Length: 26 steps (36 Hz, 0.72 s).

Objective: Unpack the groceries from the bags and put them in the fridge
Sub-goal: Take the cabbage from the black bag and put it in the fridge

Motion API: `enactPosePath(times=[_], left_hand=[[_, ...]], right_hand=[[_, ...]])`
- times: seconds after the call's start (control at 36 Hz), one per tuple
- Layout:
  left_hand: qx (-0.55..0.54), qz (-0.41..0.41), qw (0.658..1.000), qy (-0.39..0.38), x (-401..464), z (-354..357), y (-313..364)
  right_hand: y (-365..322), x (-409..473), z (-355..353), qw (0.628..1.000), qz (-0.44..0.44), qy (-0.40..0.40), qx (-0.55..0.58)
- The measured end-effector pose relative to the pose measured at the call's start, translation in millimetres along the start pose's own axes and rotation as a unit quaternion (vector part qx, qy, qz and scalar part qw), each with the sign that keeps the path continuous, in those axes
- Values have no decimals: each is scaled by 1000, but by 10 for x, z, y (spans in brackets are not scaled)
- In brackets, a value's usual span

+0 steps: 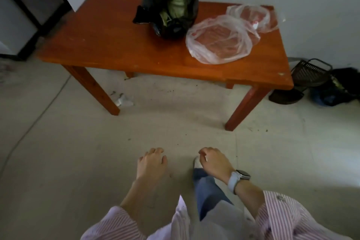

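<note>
A black plastic bag (171,8) with something green showing inside stands at the back of the orange wooden table (109,45). Two clear plastic bags lie to its right, a near one (218,40) and a far one (253,16), both flat and see-through. My left hand (152,162) and my right hand (214,161) hang low in front of me, well short of the table, fingers loosely curled and holding nothing. A watch sits on my right wrist. No fridge is clearly visible.
A dark cabinet or frame (33,6) stands at the upper left. On the floor at the right are a black wire basket (309,72) and dark bags (339,87). Bits of litter (124,100) lie under the table. A cable (39,115) runs across the floor on the left.
</note>
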<state>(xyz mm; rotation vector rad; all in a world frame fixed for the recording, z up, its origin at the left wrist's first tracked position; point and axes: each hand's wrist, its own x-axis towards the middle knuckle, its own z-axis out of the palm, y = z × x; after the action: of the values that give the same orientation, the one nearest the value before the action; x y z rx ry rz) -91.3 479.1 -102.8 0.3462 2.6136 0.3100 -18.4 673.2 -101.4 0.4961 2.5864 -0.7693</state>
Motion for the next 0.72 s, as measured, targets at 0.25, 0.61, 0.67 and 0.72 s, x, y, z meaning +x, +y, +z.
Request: enactPosePath(times=[0.25,0.61,0.67,0.72], left_hand=[[-28,24,997,60,1785,-984,528],[-82,193,898,387,3662,-2737,1112],[-61,214,891,396,4020,-2943,1164],[-47,243,887,389,4377,-3117,1233]], right_hand=[[-345,1803,-1126,997,-69,28,28],[-1295,3544,-2714,939,-197,253,121],[-1409,3835,-2874,927,-201,289,132],[-1501,4138,-3007,919,-195,312,139]])
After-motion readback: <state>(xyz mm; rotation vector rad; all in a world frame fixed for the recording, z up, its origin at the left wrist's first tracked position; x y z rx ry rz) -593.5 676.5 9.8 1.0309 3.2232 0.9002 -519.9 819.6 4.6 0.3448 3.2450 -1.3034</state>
